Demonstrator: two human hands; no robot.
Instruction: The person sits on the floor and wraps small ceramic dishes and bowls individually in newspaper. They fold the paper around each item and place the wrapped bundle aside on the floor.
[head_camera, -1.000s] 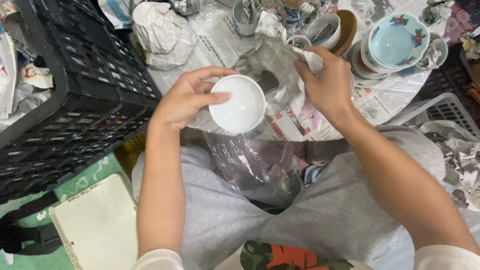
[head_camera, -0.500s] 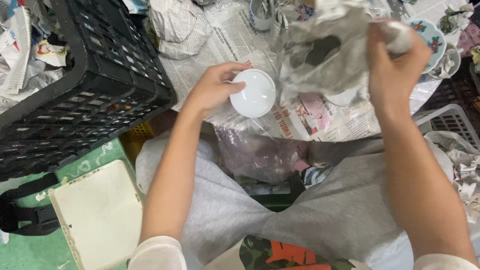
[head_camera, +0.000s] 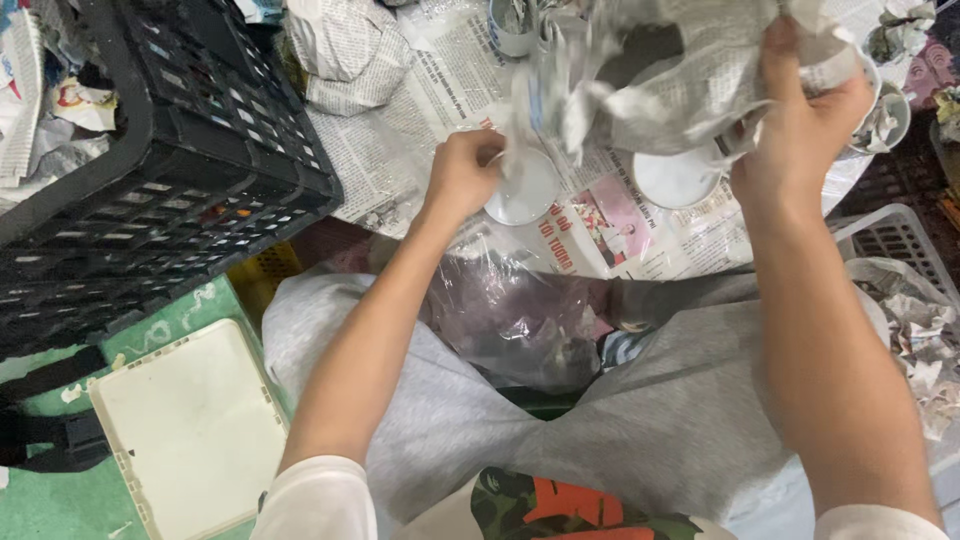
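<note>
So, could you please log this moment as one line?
left hand: on white bowl | right hand: lifts newspaper | crate left

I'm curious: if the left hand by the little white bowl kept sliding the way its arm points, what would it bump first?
Probably the white cup at the far edge of the newspaper. The left hand, touching the white bowl, points up-right across bare newspaper; depth is hard to judge.

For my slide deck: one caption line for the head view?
Left hand holds a white bowl while right hand lifts crumpled newspaper.
</note>
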